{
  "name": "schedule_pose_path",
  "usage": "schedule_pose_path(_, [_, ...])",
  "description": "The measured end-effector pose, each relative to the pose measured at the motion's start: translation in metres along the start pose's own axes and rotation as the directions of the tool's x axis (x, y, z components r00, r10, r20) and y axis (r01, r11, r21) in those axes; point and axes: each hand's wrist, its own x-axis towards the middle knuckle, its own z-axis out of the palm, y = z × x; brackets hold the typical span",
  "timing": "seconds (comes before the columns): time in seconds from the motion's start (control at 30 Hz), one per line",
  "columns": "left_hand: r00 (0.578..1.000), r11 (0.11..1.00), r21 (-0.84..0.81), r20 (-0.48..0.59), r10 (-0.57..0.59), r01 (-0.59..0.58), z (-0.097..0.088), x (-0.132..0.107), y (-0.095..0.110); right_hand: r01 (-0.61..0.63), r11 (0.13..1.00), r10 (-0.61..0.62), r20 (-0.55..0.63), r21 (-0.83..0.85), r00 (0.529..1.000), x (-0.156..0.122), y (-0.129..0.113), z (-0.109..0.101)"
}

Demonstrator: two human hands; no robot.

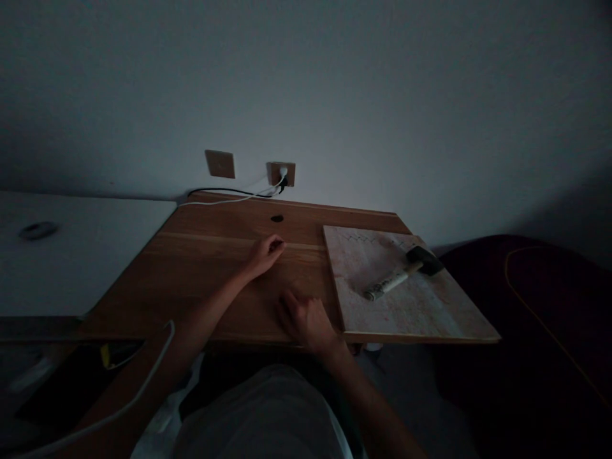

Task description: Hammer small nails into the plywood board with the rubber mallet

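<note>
My left hand [266, 256] is over the middle of a wooden tabletop [201, 255], its fingers curled in towards the thumb. Whatever may be in that hand is too dark to make out. Closer to my body, my right hand [308, 322] is above the front part of the tabletop, fingers bent, slightly blurred and partly hidden by the back of the hand. To its right is a pale, stained board [354, 274]. A mallet [396, 279] with a black head and a worn, light handle lies on this board.
A dark oval spot [277, 218] marks the tabletop near the wall. White and black cables [224, 202] run to a wall socket [282, 173]. A white surface [95, 255] adjoins on the left, with a grey oval object [38, 231]. A white cord [153, 370] crosses my left forearm.
</note>
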Motion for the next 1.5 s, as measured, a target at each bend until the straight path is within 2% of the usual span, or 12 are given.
schedule_pose_path(0.2, [0.999, 1.0, -0.003, 0.038, 0.005, -0.005, 0.002, 0.0, -0.001, -0.021, 0.998, 0.023, -0.04, 0.053, 0.999, -0.013, 0.006, 0.0])
schedule_pose_path(0.53, [0.998, 1.0, -0.014, 0.066, 0.019, -0.019, -0.001, -0.002, 0.005, -0.053, 0.994, 0.058, -0.048, 0.098, 0.997, -0.011, 0.007, 0.002])
schedule_pose_path(0.87, [0.999, 0.999, 0.036, 0.041, 0.016, -0.018, -0.001, -0.002, 0.005, -0.05, 0.99, 0.058, -0.058, 0.13, 0.997, -0.011, 0.005, -0.002])
schedule_pose_path(1.13, [0.999, 1.0, -0.013, 0.041, 0.013, -0.013, 0.0, 0.0, 0.002, -0.046, 0.992, 0.053, -0.065, 0.114, 0.996, -0.012, 0.007, 0.001])
schedule_pose_path(1.5, [0.999, 1.0, 0.004, 0.04, 0.006, -0.007, 0.001, 0.0, -0.001, -0.041, 0.991, 0.051, -0.074, 0.124, 0.996, -0.012, 0.007, 0.002])
